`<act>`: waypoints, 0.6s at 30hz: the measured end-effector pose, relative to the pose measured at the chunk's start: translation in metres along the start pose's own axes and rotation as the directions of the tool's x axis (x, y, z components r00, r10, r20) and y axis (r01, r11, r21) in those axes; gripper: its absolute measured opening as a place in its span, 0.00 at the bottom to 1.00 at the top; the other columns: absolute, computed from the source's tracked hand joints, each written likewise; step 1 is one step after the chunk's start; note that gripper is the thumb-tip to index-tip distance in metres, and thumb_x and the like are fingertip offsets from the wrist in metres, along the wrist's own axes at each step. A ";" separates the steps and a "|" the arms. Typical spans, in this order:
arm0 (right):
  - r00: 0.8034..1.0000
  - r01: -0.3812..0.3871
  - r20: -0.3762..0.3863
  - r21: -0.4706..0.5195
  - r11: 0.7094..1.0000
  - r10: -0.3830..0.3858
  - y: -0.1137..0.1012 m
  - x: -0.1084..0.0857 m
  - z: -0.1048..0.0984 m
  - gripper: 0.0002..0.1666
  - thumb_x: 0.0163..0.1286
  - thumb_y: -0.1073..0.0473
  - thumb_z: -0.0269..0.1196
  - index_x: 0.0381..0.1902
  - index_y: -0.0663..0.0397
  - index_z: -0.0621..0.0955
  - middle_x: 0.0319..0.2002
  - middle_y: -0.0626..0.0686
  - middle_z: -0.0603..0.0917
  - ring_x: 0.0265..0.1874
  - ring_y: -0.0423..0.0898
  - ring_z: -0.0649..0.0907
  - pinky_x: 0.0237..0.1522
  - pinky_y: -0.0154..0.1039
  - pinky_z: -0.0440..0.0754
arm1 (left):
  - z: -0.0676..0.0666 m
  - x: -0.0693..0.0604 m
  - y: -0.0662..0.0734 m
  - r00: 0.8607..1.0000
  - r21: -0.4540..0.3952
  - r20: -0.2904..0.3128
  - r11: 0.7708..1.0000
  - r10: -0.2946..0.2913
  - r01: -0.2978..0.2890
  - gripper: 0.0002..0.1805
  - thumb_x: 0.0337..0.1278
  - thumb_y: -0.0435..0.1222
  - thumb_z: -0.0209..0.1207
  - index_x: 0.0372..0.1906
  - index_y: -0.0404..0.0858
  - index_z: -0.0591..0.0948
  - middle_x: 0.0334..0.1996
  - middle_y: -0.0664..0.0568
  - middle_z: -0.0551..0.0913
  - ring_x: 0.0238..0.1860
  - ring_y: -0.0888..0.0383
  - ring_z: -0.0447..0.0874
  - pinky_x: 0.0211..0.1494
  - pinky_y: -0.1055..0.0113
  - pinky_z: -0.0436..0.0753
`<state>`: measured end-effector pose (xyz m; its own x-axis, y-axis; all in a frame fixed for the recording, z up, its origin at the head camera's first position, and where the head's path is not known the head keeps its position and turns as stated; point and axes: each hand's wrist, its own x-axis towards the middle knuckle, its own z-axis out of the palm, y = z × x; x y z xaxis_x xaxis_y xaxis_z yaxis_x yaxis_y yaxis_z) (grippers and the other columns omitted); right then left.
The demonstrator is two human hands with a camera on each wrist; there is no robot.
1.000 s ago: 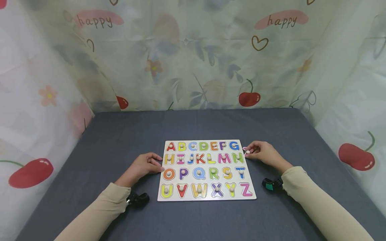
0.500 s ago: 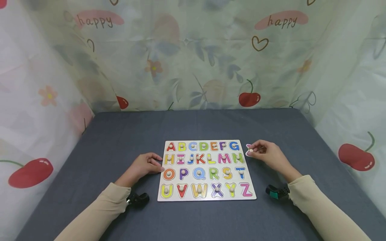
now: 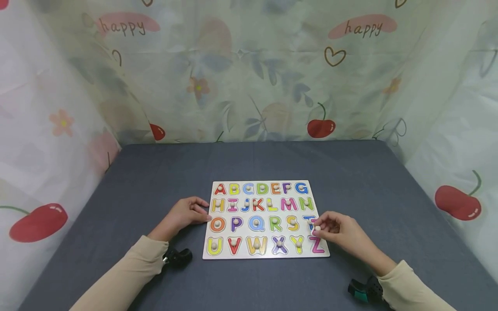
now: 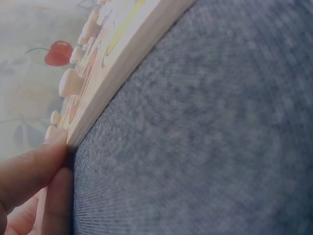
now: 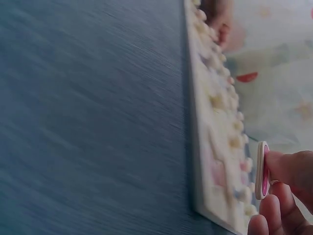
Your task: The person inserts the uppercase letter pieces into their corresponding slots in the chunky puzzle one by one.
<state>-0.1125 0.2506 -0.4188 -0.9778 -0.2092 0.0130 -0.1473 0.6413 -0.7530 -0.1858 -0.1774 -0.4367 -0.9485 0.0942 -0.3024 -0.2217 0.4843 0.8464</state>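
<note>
A white alphabet puzzle board (image 3: 249, 256) lies on the dark table, its colored letters topped by round knobs. My left hand (image 3: 186, 214) rests at the board's left edge; in the left wrist view its thumb (image 4: 34, 169) touches the edge. Over the board's right side, my right hand (image 3: 344, 233) pinches a pink letter puzzle piece (image 5: 264, 171) by its white knob. That piece is tilted up, near the T and the pink Z spot (image 3: 317, 245), which shows no knob. The fingers partly hide its shape.
A dark grey cloth covers the table (image 3: 253, 160). Printed curtains (image 3: 241, 86) with cherries and flowers surround it at the back and sides. Black wrist straps with devices, such as the right wrist device (image 3: 363, 290), hang under both wrists.
My right hand first drew slightly right, away from the board, then came toward the body and back over the board's lower right with the pink piece. The left hand stays put.
</note>
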 end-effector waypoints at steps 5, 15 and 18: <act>1.000 -0.001 0.025 0.023 1.000 0.000 0.003 -0.013 0.009 0.13 0.56 0.56 0.74 0.36 0.52 0.82 0.26 0.47 0.80 0.22 0.36 0.76 0.25 0.31 0.74 | 0.000 0.000 0.000 1.000 -0.003 -0.003 1.000 0.001 -0.001 0.26 0.44 0.35 0.74 0.50 0.33 0.78 0.30 0.50 0.84 0.29 0.60 0.80 0.33 0.69 0.78; 0.994 -0.013 0.105 0.000 1.000 0.013 0.005 -0.019 0.013 0.12 0.56 0.54 0.73 0.35 0.51 0.83 0.26 0.46 0.79 0.23 0.34 0.76 0.26 0.30 0.74 | 0.001 0.000 0.000 1.000 -0.011 -0.010 1.000 0.010 -0.010 0.25 0.45 0.33 0.73 0.49 0.32 0.78 0.29 0.50 0.84 0.28 0.61 0.80 0.33 0.70 0.78; 0.994 -0.006 0.111 -0.015 1.000 0.008 0.006 -0.018 0.014 0.11 0.56 0.55 0.73 0.35 0.50 0.83 0.26 0.46 0.79 0.23 0.34 0.75 0.27 0.30 0.73 | 0.001 0.000 -0.001 1.000 -0.012 -0.009 1.000 0.011 -0.011 0.25 0.44 0.33 0.73 0.49 0.32 0.78 0.29 0.50 0.84 0.28 0.61 0.80 0.33 0.70 0.79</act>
<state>-0.0942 0.2483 -0.4330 -0.9563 -0.2850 -0.0660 -0.1435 0.6537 -0.7431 -0.1858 -0.1769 -0.4380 -0.9529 0.0917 -0.2891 -0.2139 0.4726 0.8549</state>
